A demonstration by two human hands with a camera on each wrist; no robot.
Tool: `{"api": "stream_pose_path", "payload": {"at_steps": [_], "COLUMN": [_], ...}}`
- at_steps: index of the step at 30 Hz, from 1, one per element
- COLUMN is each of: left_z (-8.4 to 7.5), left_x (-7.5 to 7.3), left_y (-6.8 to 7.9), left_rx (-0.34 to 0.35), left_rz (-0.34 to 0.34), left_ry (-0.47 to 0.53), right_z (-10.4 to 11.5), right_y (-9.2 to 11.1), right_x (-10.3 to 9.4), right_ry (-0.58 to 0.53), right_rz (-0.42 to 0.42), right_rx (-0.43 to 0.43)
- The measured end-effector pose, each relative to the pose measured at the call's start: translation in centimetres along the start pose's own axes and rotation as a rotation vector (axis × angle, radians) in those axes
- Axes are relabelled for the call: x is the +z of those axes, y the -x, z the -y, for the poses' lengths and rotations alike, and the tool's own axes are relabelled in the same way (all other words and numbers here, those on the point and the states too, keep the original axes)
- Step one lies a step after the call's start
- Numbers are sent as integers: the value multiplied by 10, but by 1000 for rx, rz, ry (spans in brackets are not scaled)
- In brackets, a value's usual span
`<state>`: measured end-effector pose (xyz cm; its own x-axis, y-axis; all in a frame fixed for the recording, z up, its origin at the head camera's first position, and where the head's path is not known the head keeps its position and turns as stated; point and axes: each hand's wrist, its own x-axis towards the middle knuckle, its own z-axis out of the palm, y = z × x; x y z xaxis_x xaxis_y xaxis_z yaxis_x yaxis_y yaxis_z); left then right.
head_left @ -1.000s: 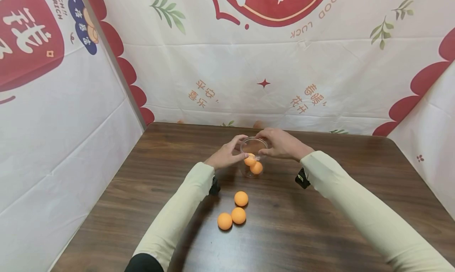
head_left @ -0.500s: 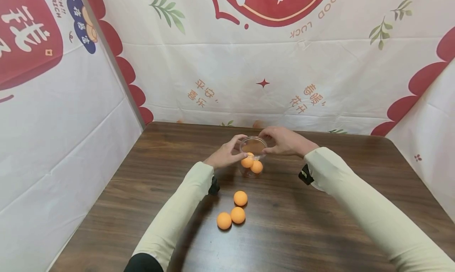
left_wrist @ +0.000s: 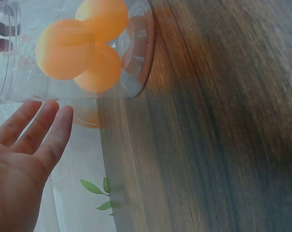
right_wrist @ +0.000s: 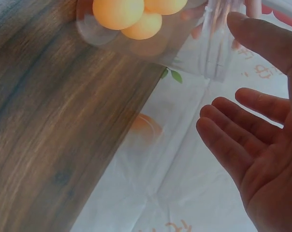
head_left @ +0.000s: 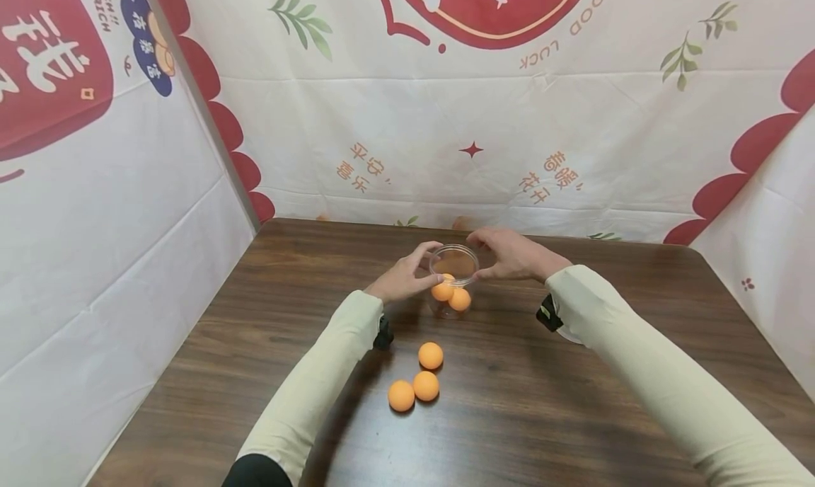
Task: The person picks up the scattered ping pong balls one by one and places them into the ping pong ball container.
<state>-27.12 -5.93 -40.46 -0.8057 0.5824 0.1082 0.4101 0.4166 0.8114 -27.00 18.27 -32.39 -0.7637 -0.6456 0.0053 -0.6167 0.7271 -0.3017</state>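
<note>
A clear plastic jar [head_left: 453, 264] stands upright on the table, with three orange ping-pong balls [left_wrist: 66, 49] visible inside. My left hand [head_left: 405, 274] holds it near the rim, thumb in front and fingers reaching round the far side; the fingertips [left_wrist: 64, 116] lie against its wall. On the other side, my right hand [head_left: 512, 253] is spread beside the rim. The right wrist view shows its fingers [right_wrist: 223, 140] apart from the jar and the thumb close to the rim; whether the thumb touches is unclear. Nearer me, three loose orange ping-pong balls [head_left: 426, 386] lie on the table.
The dark wooden table [head_left: 541, 416] ends at a printed white cloth [head_left: 407, 112] behind the jar. Another cloth [head_left: 127, 260] hangs along the left. A pale round edge [head_left: 569, 335] peeks out beneath my right sleeve, mostly hidden.
My right hand has shifted slightly right, away from the jar's rim. Balls inside the jar moved a little left. My left hand and the loose balls look unchanged.
</note>
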Motion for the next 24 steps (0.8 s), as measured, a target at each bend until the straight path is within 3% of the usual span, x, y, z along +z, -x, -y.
{"api": "stream_pose_path", "payload": {"at_steps": [10,24], "left_z": [2,-1], "left_x": [0,-1], "left_y": [-1,1], "left_rx": [-1,0], "left_rz": [5,7], "left_ry": [51,2], "right_z": [-8,-13], "right_y": [2,4], "right_x": [11,24], "right_ry": [-153,-296], "right_rz": [14,-25], "right_rx": [26,38]}}
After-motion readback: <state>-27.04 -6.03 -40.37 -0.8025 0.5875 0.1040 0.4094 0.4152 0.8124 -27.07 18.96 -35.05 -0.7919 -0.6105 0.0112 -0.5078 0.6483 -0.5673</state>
